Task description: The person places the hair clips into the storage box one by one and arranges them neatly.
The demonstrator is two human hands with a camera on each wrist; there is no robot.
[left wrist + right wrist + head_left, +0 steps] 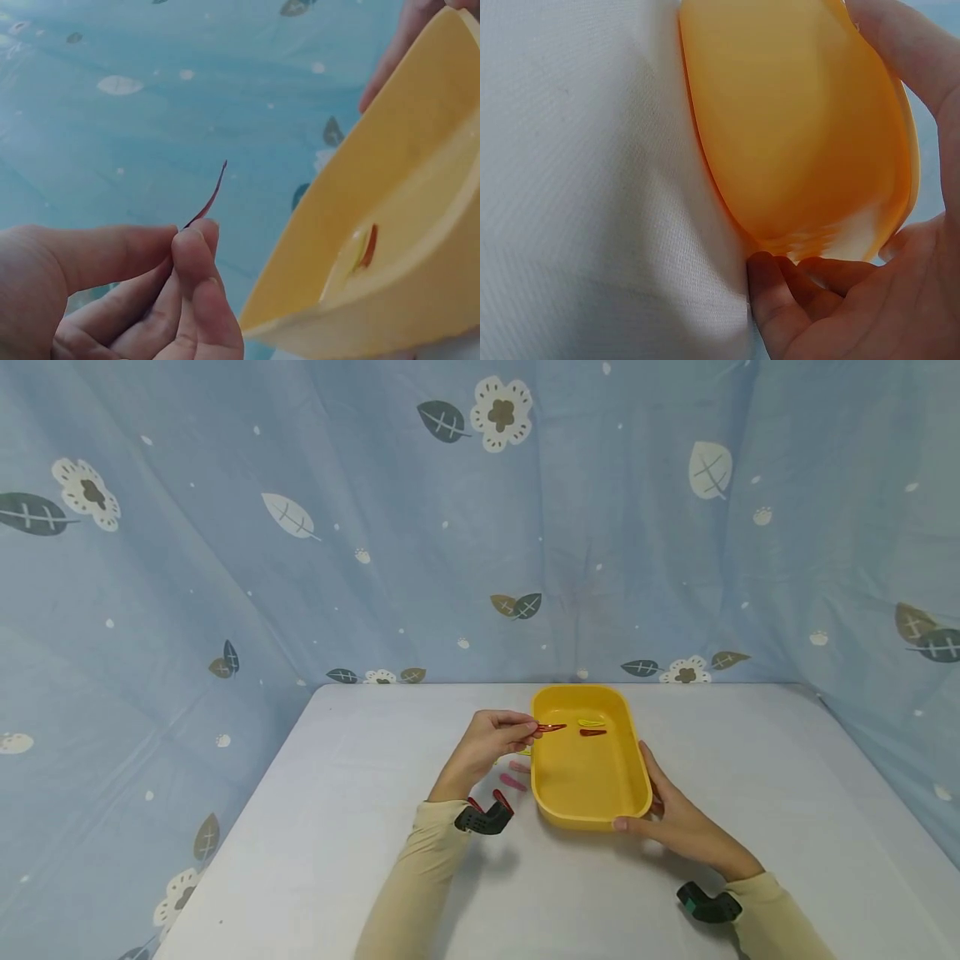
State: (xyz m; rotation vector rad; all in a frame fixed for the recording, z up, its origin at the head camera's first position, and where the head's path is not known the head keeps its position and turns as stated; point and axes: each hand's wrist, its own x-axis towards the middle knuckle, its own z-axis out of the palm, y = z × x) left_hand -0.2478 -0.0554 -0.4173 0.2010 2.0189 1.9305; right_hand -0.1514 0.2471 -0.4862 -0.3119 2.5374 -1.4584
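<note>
My left hand [491,743] pinches a red snap hair clip [552,727] between thumb and fingertips, above the left rim of a yellow tray [585,785]. In the left wrist view that clip [211,201] appears edge-on, pointing up from the fingertips. A yellow hair clip [591,722] and another red hair clip [592,732] lie side by side on the tray's floor. With its thumb at the near edge and fingers along the right side, my right hand [675,818] grips the tray's near right corner.
Pink hair clips [513,782] lie on the white table [337,860] left of the tray. Near them are a yellow clip [526,752], partly hidden, and red clips [502,800] beside the left wrist camera [483,818]. A blue patterned curtain [375,568] hangs behind the table.
</note>
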